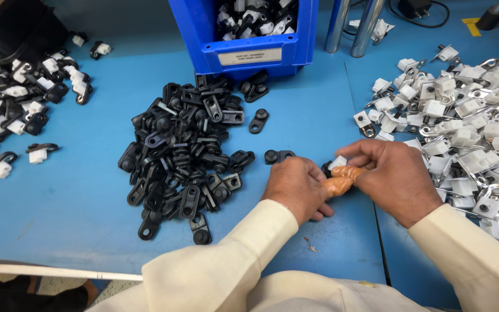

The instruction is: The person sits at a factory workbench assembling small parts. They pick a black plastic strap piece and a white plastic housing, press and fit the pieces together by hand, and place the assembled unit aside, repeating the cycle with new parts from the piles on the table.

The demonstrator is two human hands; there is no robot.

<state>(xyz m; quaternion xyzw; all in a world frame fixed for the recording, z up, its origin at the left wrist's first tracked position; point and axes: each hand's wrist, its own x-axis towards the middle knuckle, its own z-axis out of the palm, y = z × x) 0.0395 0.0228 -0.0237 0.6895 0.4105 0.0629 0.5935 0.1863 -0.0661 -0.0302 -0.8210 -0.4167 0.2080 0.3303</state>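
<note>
Both hands are working together: left hand [297, 186] and right hand [394, 176] are pinching a small black-and-white clip [335, 166] between their fingertips. Black parts pile [183, 150] is lying beyond the left hand; white clips [463, 133] beyond the right.

Single head cam, worn by the person, looks steeply down and forward over the blue desk [76, 196]. Close range: cream sleeves fill the bottom edge, the blue plastic bin [244, 55] is cut off at the top. No second view, so no overlap.
</note>
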